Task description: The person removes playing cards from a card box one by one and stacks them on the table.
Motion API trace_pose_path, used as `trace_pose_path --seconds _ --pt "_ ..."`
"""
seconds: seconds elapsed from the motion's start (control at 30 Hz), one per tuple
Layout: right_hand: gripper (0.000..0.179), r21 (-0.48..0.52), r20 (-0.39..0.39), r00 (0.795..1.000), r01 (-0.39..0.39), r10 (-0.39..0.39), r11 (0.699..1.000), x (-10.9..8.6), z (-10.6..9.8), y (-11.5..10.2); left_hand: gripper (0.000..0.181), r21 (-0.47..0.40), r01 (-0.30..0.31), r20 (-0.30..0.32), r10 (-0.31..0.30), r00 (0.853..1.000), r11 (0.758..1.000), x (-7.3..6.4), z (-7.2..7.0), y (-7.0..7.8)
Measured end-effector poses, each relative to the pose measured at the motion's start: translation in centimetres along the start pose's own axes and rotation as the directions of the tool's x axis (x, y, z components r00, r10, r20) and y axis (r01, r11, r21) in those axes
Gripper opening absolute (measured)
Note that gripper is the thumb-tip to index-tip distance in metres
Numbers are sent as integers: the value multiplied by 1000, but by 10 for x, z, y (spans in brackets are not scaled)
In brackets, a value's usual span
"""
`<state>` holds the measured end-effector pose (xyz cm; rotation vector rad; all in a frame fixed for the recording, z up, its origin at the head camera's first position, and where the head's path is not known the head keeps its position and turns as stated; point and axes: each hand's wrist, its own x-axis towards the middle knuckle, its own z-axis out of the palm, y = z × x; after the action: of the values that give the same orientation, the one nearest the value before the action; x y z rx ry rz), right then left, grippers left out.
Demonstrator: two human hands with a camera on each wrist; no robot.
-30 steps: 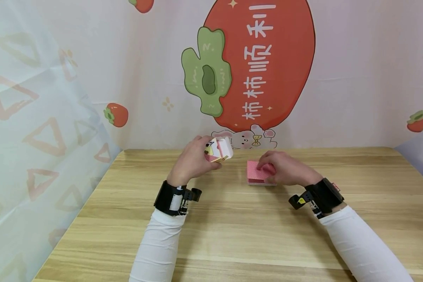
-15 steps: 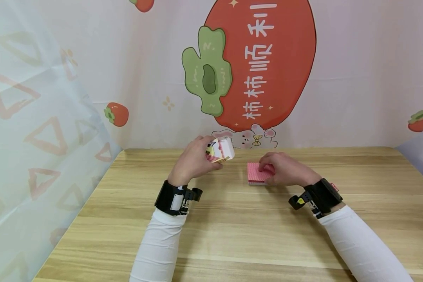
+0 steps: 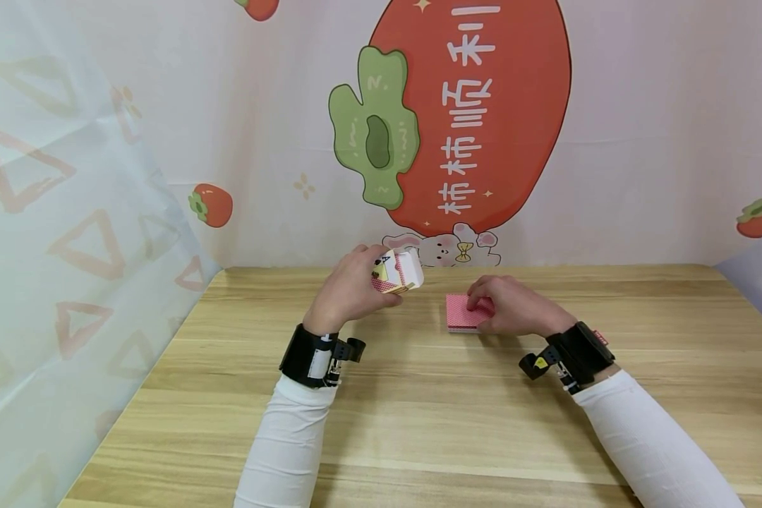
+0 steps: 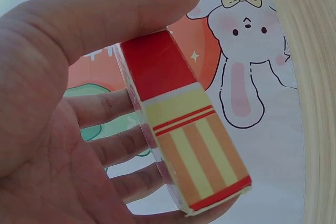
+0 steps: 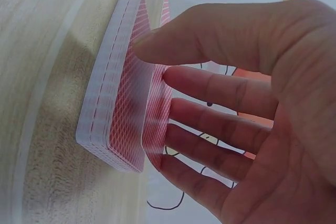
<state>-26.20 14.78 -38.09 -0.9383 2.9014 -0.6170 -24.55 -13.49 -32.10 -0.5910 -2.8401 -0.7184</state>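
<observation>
In the head view my left hand (image 3: 348, 291) holds a playing-card box (image 3: 400, 272) tilted in the air, its open white end facing right. The left wrist view shows the thumb along one end of the box (image 4: 184, 124) and the fingers behind it, over its red and striped narrow side. A deck of red-backed playing cards (image 5: 102, 87) lies on the table under my right hand (image 3: 514, 305). Thumb and fingertips of that hand pinch a thin red-backed playing card (image 5: 156, 114) just above the deck, with a narrow gap between them.
The wooden table (image 3: 381, 423) reaches back to a printed cloth (image 3: 641, 141) hanging upright behind it. Both wrists wear black camera straps, the left strap (image 3: 307, 356) and the right strap (image 3: 581, 353).
The right hand has lowered the pinched card slightly, so its gap above the deck looks narrower. The left hand and the box stay almost in place.
</observation>
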Motion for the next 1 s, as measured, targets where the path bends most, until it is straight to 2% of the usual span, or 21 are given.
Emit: trace_pose_path --seconds 1.0 --pt "30 9 1 1000 15 -15 1000 3 8 8 75 24 13 19 -14 1000 1000 -1 0 3"
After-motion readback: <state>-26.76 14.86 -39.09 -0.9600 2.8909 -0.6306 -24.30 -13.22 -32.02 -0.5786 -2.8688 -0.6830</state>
